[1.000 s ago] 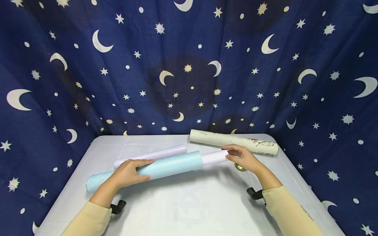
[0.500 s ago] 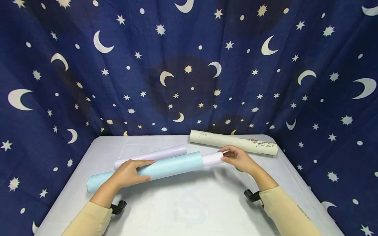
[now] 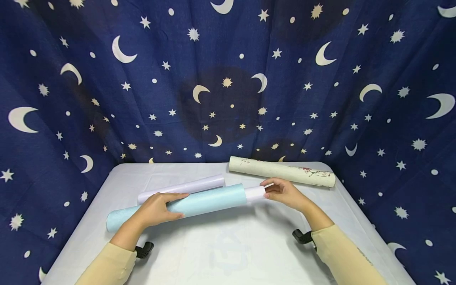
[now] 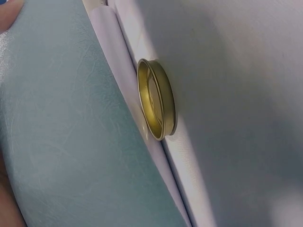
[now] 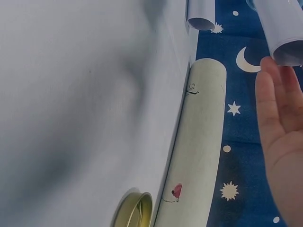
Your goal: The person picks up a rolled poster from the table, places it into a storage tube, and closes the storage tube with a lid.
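Observation:
My left hand [image 3: 156, 209] grips a light blue roll [image 3: 210, 200] around its middle, thumb on the near side and fingers over the far side. From the roll's right end sticks a short length of a white roll [image 3: 255, 194], its end hollow in the right wrist view. The fingertips of my right hand [image 3: 286, 194] pinch the rim of that white end. In the left wrist view a gold ring-shaped item [image 4: 163, 99] appears beside the blue roll [image 4: 71, 123]. The right wrist view shows my right hand [image 5: 284, 132] at the white roll's open end [image 5: 279, 23].
Behind the blue roll lies a pale lilac roll [image 3: 185, 187]. A cream roll with a floral print [image 3: 278, 170] lies at the back right of the white table [image 3: 199, 253]. Another gold ring-shaped item [image 5: 135, 210] shows in the right wrist view. A dark blue curtain [image 3: 228, 51] hangs behind.
My right hand has moved left, and the white roll has slid further into the blue roll, with less of it sticking out. My left hand has hardly moved.

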A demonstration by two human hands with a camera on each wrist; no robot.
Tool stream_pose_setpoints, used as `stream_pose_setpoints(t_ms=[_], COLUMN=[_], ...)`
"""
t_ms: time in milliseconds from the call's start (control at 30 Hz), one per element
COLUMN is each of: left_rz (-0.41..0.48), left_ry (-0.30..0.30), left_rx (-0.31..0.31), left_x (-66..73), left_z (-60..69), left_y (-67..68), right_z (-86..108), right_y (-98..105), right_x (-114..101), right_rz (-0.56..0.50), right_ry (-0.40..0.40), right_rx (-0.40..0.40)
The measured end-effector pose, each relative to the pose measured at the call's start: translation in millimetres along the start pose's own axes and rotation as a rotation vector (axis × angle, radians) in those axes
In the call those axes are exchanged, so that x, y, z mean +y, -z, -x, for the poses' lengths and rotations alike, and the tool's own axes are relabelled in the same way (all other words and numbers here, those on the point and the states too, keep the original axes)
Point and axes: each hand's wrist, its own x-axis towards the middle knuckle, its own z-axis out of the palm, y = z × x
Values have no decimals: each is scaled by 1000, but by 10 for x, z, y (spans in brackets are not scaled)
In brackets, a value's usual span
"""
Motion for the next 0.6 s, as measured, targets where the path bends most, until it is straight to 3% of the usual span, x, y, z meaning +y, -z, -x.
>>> stream_pose_setpoints(t_ms=[600], left_rz=[17], left_ry=[-2], left_rx=[-12], left_x=[19], left_z=[6], left_y=[-8], right_z=[-71], right_y=[-103], right_x=[19], right_rz=[-4], right_ry=[13], right_rx=[-14])
